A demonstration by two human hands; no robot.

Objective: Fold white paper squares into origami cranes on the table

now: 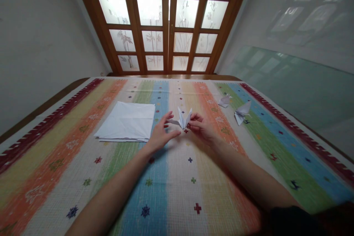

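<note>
A small white folded paper crane (183,118) stands between my two hands on the striped cloth (177,177). My left hand (162,132) pinches a thin point of the crane on its left side, the other fingers spread. My right hand (200,125) has its fingers curled and pinches the crane's right wing. Both forearms reach in from the bottom of the view.
A stack of white paper sheets (127,121) lies left of my hands. Two finished white paper cranes (224,101) (242,112) sit at the right rear. A wooden glazed door (168,22) stands behind the table; walls close in on both sides.
</note>
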